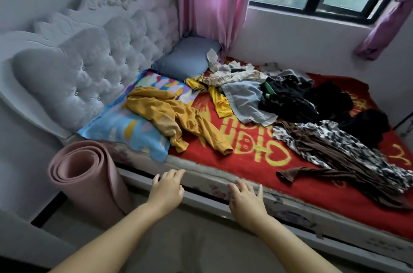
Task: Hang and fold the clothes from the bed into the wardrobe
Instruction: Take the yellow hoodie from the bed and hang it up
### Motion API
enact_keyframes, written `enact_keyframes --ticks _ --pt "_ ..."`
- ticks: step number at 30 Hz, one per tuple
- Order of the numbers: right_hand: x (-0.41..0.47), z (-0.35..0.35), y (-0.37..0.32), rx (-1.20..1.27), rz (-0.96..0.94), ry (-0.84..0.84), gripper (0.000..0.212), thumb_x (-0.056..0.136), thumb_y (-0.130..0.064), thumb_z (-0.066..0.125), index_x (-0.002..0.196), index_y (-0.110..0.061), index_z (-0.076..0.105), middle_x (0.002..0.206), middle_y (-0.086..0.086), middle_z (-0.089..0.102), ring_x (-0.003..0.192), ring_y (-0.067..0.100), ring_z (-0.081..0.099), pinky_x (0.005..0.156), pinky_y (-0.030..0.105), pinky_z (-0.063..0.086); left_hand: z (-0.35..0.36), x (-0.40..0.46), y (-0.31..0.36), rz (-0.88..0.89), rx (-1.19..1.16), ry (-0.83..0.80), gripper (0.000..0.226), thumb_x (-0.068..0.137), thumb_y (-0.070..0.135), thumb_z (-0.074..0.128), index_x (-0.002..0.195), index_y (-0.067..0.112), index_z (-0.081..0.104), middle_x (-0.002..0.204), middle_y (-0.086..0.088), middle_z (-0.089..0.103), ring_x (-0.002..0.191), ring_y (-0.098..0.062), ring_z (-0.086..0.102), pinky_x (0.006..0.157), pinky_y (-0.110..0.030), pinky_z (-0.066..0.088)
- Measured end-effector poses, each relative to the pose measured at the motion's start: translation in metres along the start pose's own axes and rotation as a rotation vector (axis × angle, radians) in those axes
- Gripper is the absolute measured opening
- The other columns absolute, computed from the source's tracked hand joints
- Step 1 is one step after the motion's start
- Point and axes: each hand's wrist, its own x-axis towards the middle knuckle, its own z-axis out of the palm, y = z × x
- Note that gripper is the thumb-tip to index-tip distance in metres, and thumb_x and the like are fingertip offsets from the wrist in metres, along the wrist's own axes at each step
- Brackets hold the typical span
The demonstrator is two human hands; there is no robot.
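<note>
Two hands (201, 194) open; two pillows (185, 58) on bed (245, 161).

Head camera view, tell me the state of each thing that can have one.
Left hand: open, holding nothing.
Right hand: open, holding nothing.
Mustard shirt: crumpled, unfolded.
Patterned dress: spread, unfolded.
Black clothes: heaped.
Pink mat: rolled up.
Pink curtain: drawn aside.

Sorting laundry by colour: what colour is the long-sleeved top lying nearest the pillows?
Mustard yellow long-sleeved top, head view.
</note>
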Motion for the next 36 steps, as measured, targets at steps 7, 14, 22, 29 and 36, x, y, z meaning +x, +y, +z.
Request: enact_keyframes --ticks 7,14,22,29,36 --pt "0.130 -0.030 -0.045 0.001 -0.087 -0.042 0.054 0.100 -0.028 0.040 0.150 -0.025 0.019 0.160 0.003 0.010 0.148 0.022 0.000 0.113 0.062 -0.003 -0.043 0.101 -0.075 -0.121 -0.031 0.024 0.049 0.096 0.022 0.040 0.144 0.023 0.032 0.140 0.003 0.043 0.131 -0.015 0.037 0.113 -0.039 0.022" --pt "0.241 -0.052 -0.068 -0.040 -0.153 -0.085 0.054 0.098 -0.028 0.040 0.149 -0.022 0.022 0.159 0.006 0.014 0.148 0.024 0.005 0.112 0.065 0.001 -0.054 0.186 -0.118 -0.169 -0.042 0.041 0.050 0.095 0.024 0.041 0.145 0.022 0.033 0.142 0.002 0.043 0.131 -0.016 0.039 0.108 -0.036 0.026" --pt "0.383 -0.083 -0.087 -0.048 -0.250 -0.132 0.050 0.098 -0.027 0.036 0.147 -0.025 0.026 0.157 0.006 0.018 0.147 0.025 0.010 0.113 0.063 0.004 -0.071 0.291 -0.171 -0.331 -0.032 -0.023 0.052 0.092 0.024 0.042 0.144 0.024 0.033 0.142 0.000 0.043 0.130 -0.018 0.041 0.108 -0.038 0.030" --pt "0.477 -0.076 -0.122 -0.107 -0.282 -0.332 0.048 0.098 -0.022 0.034 0.145 -0.024 0.030 0.156 0.007 0.020 0.145 0.026 0.014 0.114 0.062 0.006 -0.062 0.330 -0.224 -0.458 -0.111 -0.077 0.051 0.092 0.022 0.045 0.143 0.021 0.037 0.140 -0.002 0.045 0.127 -0.022 0.045 0.105 -0.034 0.034" --pt "0.582 -0.068 -0.166 -0.108 -0.202 -0.431 0.054 0.097 -0.019 0.039 0.149 -0.024 0.024 0.158 0.006 0.014 0.146 0.026 0.012 0.116 0.057 0.010 -0.053 0.416 -0.305 -0.516 -0.355 -0.191 0.047 0.090 0.010 0.050 0.136 0.009 0.044 0.136 -0.016 0.048 0.125 -0.030 0.045 0.103 -0.034 0.035"
